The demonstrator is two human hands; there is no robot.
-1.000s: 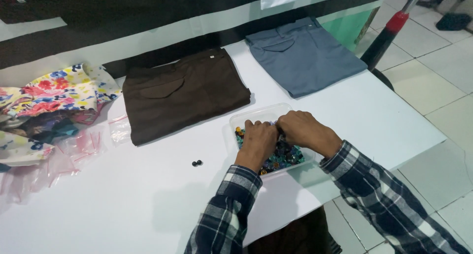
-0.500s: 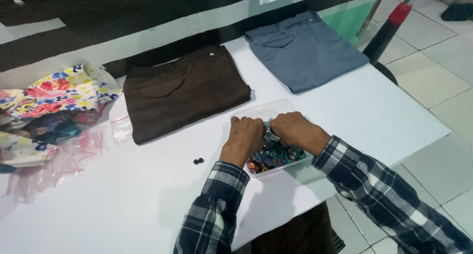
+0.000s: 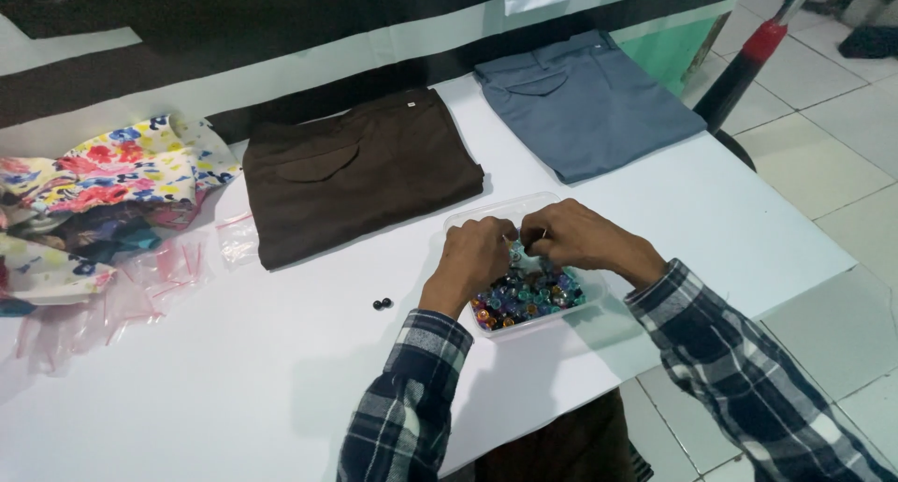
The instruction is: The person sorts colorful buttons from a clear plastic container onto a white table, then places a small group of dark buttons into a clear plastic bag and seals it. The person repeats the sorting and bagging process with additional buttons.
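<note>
Both hands have stayed over the clear plastic tray of small multicoloured beads, which sits near the front edge of the white desk, towards its right side. The left hand has its grip curled at the tray's back rim, and the right hand now meets it fingertip to fingertip, pinching something too small to make out. So the picking looks to be continuing. Two small black beads lie apart to the left, before the folded brown trousers.

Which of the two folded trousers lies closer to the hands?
The brown trousers. Their lower right corner almost reaches the clear box where both hands work, beside the left hand. The grey-blue trousers lie farther back, to the right.
</note>
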